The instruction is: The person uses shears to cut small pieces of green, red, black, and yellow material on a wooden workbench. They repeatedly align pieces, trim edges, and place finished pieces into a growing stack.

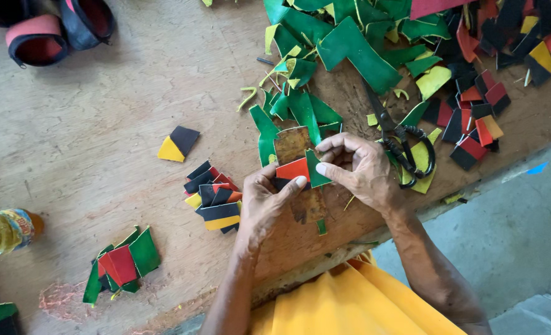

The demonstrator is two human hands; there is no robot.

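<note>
Fingers (296,182) of the left hand (260,201) are being pinched on a red leather piece (293,169) over the workbench (102,136); a green piece (315,170) is being gripped by the right hand (362,170), seemingly for joining; alignment is needed

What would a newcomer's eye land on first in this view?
Probably the two hands at centre: the left hand and right hand pinch a red piece and a green piece together over a brown template. Next, the heap of green scraps at the top, with black scissors lying just right of the hands.
</note>
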